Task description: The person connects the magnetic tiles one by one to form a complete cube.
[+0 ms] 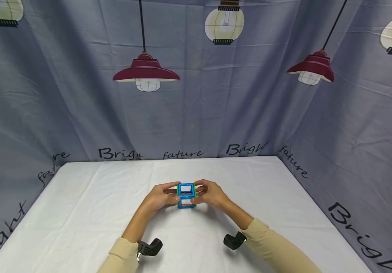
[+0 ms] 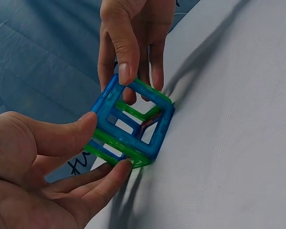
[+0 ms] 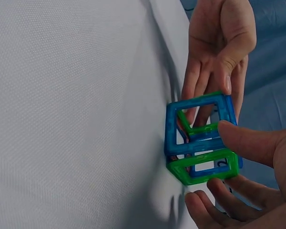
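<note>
A small hollow cube of magnetic building tiles (image 1: 186,196) is held between both hands near the middle of the table. It has blue frames facing me and on top, green frames at the sides, and a reddish one low inside. My left hand (image 1: 160,198) grips its left side, thumb on the near blue edge and fingertips against the green tile (image 2: 119,143). From the right, my right hand (image 1: 213,195) holds it likewise, fingertips near the other green tile (image 3: 200,166). Whether the cube's underside touches the cloth cannot be told.
White cloth covers the table (image 1: 90,212). A grey-blue curtain (image 1: 189,113) printed with lamps and lettering hangs behind and at both sides. Black wrist devices (image 1: 150,247) stick out inward from both sleeves, low over the table.
</note>
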Available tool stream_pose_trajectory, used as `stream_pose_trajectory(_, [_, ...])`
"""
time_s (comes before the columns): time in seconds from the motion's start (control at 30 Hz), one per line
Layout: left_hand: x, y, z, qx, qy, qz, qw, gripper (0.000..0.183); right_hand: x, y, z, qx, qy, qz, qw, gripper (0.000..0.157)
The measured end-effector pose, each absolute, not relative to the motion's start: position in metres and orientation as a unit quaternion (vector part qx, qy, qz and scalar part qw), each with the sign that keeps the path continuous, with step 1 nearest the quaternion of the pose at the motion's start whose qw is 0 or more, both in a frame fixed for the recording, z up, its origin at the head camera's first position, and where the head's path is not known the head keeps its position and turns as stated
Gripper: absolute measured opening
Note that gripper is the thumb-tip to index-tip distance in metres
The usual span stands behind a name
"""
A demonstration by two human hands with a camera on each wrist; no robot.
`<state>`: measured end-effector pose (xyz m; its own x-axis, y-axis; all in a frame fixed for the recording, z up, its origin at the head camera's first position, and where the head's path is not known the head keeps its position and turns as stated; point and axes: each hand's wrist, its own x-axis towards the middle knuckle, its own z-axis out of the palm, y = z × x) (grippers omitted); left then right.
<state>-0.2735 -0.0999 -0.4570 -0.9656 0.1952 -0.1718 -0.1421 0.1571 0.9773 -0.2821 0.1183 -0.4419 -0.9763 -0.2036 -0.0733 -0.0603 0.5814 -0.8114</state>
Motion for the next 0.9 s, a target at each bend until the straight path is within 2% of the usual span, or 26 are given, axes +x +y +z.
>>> stream_pose_trajectory(0.4, [-0.274, -0.104, -0.453, 0.013, 0.761, 0.636, 0.123, 0.061, -0.283, 0.113, -0.443, -0.078, 0.891, -0.44, 0.078, 0.061])
stream_pose_trajectory(0.73, [-0.272, -0.109, -0.454, 0.007, 0.779, 0.614, 0.124, 0.064, -0.282, 0.113, -0.441, -0.077, 0.889, -0.44, 0.099, 0.064])
stream_pose_trajectory(0.9, [-0.27, -0.116, -0.446, -0.005, 0.813, 0.567, 0.136, 0.058, -0.283, 0.12, -0.437, -0.087, 0.907, -0.402, 0.092, 0.068])
